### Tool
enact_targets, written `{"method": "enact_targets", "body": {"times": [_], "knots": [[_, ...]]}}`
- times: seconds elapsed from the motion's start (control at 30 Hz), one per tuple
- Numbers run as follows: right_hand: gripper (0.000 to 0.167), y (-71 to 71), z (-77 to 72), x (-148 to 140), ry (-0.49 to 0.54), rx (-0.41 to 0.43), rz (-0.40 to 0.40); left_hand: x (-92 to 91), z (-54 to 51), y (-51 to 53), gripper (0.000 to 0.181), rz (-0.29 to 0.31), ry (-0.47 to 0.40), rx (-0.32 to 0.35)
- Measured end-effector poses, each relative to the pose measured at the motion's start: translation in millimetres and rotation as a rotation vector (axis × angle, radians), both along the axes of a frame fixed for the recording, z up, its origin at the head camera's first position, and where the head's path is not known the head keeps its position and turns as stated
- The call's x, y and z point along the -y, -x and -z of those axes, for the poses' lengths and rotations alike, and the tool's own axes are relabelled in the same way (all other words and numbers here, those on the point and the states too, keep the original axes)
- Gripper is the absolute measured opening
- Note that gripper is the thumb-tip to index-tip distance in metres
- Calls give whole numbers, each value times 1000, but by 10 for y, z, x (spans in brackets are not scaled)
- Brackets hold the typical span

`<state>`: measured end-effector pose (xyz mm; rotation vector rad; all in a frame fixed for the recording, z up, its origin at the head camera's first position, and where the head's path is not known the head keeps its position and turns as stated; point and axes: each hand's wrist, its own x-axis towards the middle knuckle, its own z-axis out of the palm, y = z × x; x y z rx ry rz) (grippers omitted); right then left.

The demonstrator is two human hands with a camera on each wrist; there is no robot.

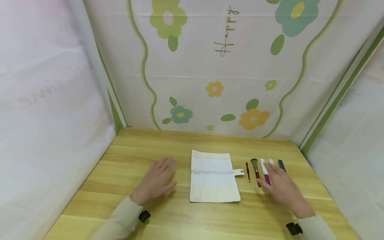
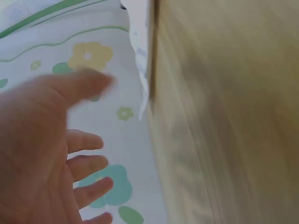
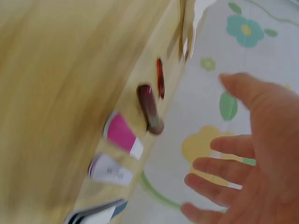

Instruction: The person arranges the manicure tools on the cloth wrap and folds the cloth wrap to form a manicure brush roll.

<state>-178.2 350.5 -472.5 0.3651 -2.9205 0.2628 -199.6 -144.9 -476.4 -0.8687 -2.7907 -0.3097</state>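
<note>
Five slim tools (image 1: 264,168) in a row on the light wood-grained desk (image 1: 171,220): thin dark-red stick (image 3: 160,78), brown-bristled brush with dark-red handle (image 3: 147,100), flat white-and-magenta strip (image 3: 121,132), flat white strip with small lettering (image 3: 110,171), flat dark-grey strip (image 1: 281,164). Over the strips, right hand (image 1: 282,187), fingers spread, gripping nothing; contact hard to tell from the head view, gap visible in the right wrist view. Left of the tools, between both hands, white cloth pouch (image 1: 213,191), laid flat, snap tab (image 1: 239,172) pointing toward the stick. Beyond that, left hand (image 1: 156,181), likewise wide and without a hold. Looks like a reaching step, with nothing picked up. Probably calls next for a thumb-and-finger pinch on one tool, clear of close neighbours. Farther out, flower-printed white fabric backdrop (image 1: 189,66) behind the desk.
</note>
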Motion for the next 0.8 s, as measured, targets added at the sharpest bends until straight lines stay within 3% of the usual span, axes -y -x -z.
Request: {"method": "enact_targets", "body": {"times": [0.17,0.3,0.47,0.63,0.8], "knots": [[71,71,-36,-226,44,-15,-3,-84,11,113,66,57,-43,13],[65,165,-73,-391,66,21,5,-145,23,211,61,71,-67,59],[36,294,-100,-564,70,73,16,-232,65,339,59,95,-104,159],[39,406,-93,-744,47,134,36,-336,130,479,52,134,-155,260],[31,529,-122,-893,56,249,88,-455,137,572,36,197,-187,280]]}}
